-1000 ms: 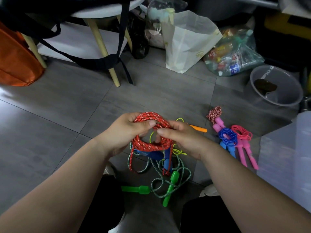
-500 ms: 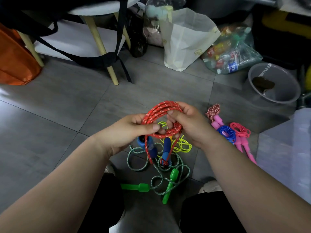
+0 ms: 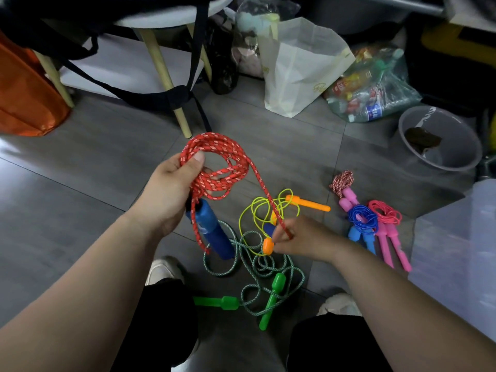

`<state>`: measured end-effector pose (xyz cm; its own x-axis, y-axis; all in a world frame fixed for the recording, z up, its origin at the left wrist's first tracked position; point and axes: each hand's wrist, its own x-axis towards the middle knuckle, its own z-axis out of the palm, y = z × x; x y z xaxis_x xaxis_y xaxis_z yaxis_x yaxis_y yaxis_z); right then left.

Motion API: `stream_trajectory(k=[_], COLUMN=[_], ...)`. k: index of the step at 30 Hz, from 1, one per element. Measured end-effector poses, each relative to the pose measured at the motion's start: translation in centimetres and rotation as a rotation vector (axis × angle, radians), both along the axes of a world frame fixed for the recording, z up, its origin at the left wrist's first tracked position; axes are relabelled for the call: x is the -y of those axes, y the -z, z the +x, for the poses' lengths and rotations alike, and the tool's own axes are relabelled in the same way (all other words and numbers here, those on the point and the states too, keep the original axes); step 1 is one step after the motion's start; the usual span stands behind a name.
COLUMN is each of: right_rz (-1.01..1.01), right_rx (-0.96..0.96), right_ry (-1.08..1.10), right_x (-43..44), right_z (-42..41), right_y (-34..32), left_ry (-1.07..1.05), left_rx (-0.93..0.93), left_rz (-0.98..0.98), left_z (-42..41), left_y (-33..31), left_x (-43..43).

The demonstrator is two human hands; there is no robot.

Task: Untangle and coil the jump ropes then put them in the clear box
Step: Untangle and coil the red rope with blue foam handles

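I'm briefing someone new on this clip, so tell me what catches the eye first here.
The red braided jump rope with white flecks, bunched in loops in the left hand at centre, with its blue cylindrical handle hanging below. The right hand pinches a strand running down from it. Beneath the hands on the grey tiled floor lie the loose yellow cord with orange handles and green-handled rope.

Red speckled rope (image 3: 214,167) loosely coiled, lifted off the floor, blue handle (image 3: 210,229) hanging at 6 o'clock, one strand trailing toward 4 o'clock. Yellow rope (image 3: 257,213) and green rope (image 3: 257,272) tangled on the floor beneath. Three coiled ropes (image 3: 367,216) at 3 o'clock. Clear box (image 3: 456,253) at far 3 o'clock
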<state>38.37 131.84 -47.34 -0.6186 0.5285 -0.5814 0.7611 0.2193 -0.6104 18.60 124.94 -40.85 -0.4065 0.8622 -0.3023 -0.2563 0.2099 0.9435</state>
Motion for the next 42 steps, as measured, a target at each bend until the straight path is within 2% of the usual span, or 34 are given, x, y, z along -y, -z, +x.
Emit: stream_trajectory(k=[2, 5, 10, 16, 20, 23, 28, 31, 35, 42], right_rz=[0.135, 0.245, 0.200, 0.242, 0.197, 0.179, -0.070, -0.190, -0.263, -0.131], right_rx=[0.151, 0.266, 0.375, 0.494, 0.359, 0.142, -0.460, -0.651, -0.692, -0.748], right_ry=[-0.041, -0.017, -0.003, 0.071, 0.194, 0.272, 0.780, 0.973, 1.045, 1.180], right_x=[-0.1, -0.4, 0.0, -0.2, -0.6, -1.3, -2.2, -2.6, -2.7, -3.5], right_z=[1.0, 2.2, 3.3, 3.4, 2.4, 0.6, -0.3, 0.5, 0.8, 0.8], right_y=[0.9, 2.0, 4.5, 6.0, 5.2, 2.4, -4.8, -7.4, -8.1, -8.0], left_ry=[-0.024, -0.092, -0.071, -0.005, 0.060, 0.064, 0.072, 0.078, 0.079, 0.146], left_rx=[-0.002, 0.080, 0.061, 0.053, -0.134, -0.335, -0.492, -0.508, -0.434, -0.441], left_rz=[0.002, 0.052, 0.024, -0.043, -0.113, -0.181, -0.241, -0.256, -0.252, -0.294], left_z=[-0.1, -0.6, -0.7, -0.7, -1.0, -0.8, -0.9, -0.8, -0.4, 0.2], left_y=[-0.5, -1.2, -1.2, -0.6, 0.7, 1.3, 1.7, 2.0, 2.0, 2.1], left_x=[0.2, 0.4, 0.6, 0.5, 0.4, 0.2, 0.1, 0.2, 0.1, -0.2])
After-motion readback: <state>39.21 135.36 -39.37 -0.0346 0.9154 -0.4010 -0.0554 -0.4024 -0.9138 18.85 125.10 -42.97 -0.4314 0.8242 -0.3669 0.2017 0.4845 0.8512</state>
